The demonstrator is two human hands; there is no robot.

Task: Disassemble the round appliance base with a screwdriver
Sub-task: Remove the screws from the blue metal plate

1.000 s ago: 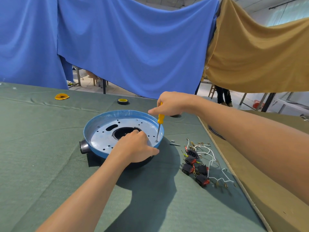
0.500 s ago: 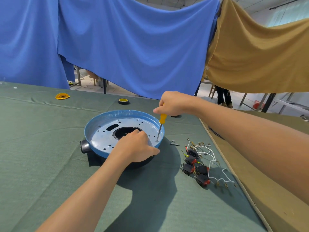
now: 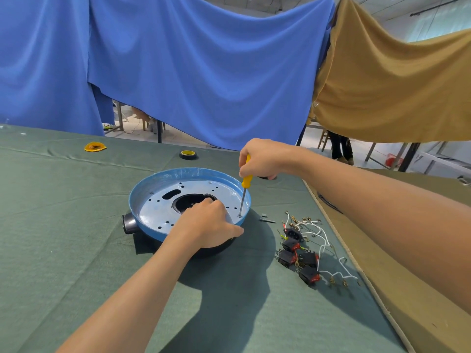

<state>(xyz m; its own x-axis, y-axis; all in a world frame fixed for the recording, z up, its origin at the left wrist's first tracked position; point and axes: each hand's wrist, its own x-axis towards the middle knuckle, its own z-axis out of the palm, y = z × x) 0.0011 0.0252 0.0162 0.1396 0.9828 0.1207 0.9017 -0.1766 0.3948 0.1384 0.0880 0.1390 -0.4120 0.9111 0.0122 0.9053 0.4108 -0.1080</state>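
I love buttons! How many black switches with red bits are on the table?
4, all right of the appliance base: top switch, left switch, right switch, nearest switch. Wires could hide more.

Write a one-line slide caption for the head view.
Right hand holds a yellow screwdriver tip-down inside the blue round base; left hand grips the base's near side.

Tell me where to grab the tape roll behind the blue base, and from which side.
Probably from above. The tape roll lies flat on the green cloth, hole up, with nothing touching it, so pinch across its outer wall.
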